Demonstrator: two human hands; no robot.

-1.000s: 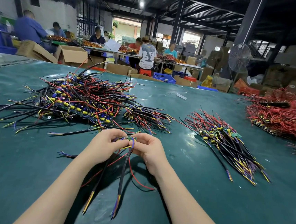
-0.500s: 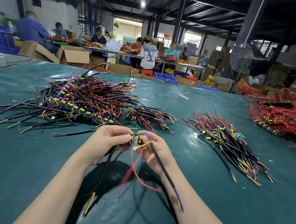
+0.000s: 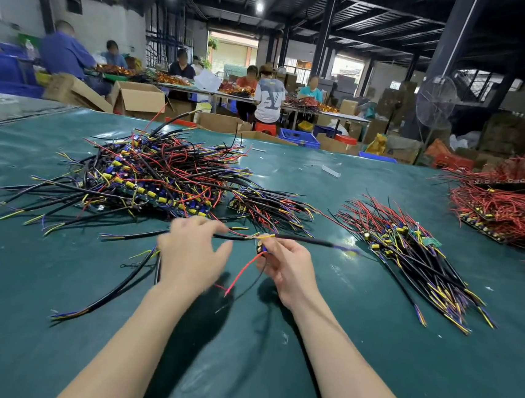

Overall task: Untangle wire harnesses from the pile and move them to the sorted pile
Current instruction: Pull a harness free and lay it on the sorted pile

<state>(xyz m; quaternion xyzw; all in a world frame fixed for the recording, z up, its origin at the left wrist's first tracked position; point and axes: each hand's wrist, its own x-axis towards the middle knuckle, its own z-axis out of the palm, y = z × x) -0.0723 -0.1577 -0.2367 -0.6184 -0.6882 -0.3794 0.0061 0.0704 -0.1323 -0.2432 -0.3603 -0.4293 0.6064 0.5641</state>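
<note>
- right hand (image 3: 286, 267) pinches a black-sheathed wire harness (image 3: 308, 241) with red lead
- left hand (image 3: 191, 256), blurred, at its cable; grip unclear
- tangled multicoloured wire pile (image 3: 160, 176) beyond left hand, sorted wire pile (image 3: 410, 251) right of both

Bare teal-green table mat (image 3: 382, 371) lies open along the near edge, hemmed at left by a tangled heap of black, red and yellow wire harnesses (image 3: 148, 175) and at right by a fanned pile of sorted harnesses (image 3: 409, 254). The narrow strip between them is crossed by a black cable (image 3: 308, 242) held out from the right hand (image 3: 286, 268), with a loose black lead (image 3: 111, 292) on the near-left mat.
</note>
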